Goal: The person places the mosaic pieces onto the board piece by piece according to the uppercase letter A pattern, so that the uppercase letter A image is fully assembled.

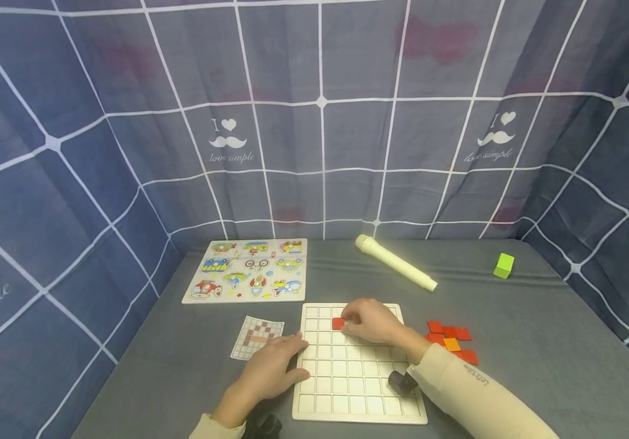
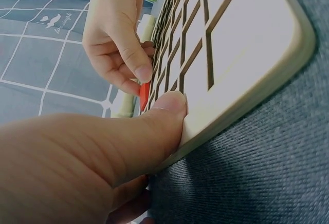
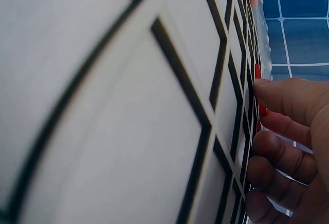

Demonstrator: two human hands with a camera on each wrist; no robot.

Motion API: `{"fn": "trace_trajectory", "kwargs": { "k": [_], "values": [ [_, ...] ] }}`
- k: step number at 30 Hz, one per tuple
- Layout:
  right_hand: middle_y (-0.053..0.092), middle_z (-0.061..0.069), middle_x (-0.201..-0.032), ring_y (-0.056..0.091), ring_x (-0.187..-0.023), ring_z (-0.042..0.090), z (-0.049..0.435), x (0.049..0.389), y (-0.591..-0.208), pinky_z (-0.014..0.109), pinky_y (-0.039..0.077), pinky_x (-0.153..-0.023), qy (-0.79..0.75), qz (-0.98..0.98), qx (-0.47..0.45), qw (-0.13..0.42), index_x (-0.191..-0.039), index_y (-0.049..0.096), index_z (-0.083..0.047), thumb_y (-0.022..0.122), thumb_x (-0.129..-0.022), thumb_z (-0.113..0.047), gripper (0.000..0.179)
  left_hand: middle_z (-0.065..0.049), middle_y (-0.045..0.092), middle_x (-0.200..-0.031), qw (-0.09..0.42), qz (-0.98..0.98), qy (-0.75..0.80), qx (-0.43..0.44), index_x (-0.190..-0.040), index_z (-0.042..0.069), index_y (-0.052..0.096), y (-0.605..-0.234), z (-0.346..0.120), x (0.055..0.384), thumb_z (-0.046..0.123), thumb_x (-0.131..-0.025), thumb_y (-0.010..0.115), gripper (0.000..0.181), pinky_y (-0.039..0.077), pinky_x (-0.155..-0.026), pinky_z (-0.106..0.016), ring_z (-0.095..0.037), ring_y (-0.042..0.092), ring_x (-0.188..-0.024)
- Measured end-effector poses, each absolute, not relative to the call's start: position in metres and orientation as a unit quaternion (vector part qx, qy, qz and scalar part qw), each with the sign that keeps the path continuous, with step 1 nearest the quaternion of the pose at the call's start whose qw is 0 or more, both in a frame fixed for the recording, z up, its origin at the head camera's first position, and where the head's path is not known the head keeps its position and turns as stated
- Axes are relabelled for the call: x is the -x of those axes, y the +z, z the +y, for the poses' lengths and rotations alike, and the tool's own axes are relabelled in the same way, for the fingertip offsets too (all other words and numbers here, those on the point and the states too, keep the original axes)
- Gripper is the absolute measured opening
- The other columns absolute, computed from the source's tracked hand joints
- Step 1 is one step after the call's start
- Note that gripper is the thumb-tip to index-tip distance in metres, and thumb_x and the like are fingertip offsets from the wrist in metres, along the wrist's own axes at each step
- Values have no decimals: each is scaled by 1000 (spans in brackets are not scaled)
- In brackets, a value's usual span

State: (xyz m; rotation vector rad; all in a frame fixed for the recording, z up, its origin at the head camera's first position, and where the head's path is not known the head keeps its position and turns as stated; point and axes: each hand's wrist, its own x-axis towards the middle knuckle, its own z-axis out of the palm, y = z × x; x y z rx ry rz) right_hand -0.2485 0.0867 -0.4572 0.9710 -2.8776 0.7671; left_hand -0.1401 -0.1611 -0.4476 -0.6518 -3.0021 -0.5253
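Note:
A pale square grid board (image 1: 332,402) lies flat on the dark cloth. Near its far edge my right hand (image 1: 372,320) pinches a red square tile between thumb and fingertips, low over the cells. A red tile (image 1: 338,324) shows right at those fingertips, and in the left wrist view red (image 2: 145,96) appears under them. My left hand (image 1: 270,369) rests at the board's left edge, thumb laid on the rim (image 2: 198,126), the other fingers beside it. Just beyond that hand is a small paper card (image 1: 248,332) printed with a coloured grid pattern.
Several red tiles (image 1: 469,356) and an orange tile (image 1: 451,344) lie loosely right of the board. A picture puzzle board (image 1: 244,292) with vehicles is at the back left. Behind the grid board lies a cream-coloured tube (image 1: 397,263); a green block (image 1: 503,266) stands far right.

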Motion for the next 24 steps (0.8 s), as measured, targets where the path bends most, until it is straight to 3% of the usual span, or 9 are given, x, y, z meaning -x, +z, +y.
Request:
{"fn": "trace_trajectory", "kwargs": {
  "k": [16, 24],
  "values": [
    [69, -9, -84, 56, -75, 5, 87, 248, -457, 27, 50, -70, 236, -919, -315, 7, -100, 74, -16, 75, -82, -26, 20, -12, 59, -141, 9, -965, -163, 205, -127, 9, 63, -448, -161, 141, 37, -84, 75, 53, 45, -107, -50, -32, 59, -126],
    [73, -7, -94, 60, -82, 8, 86, 247, -457, 30, 51, -74, 231, -920, -315, -1, -101, 74, -17, 74, -85, -28, 20, -11, 59, -142, -1, -966, -167, 200, -128, 9, 63, -448, -161, 141, 37, -83, 75, 54, 45, -107, -50, -32, 58, -127]
  ]
}}
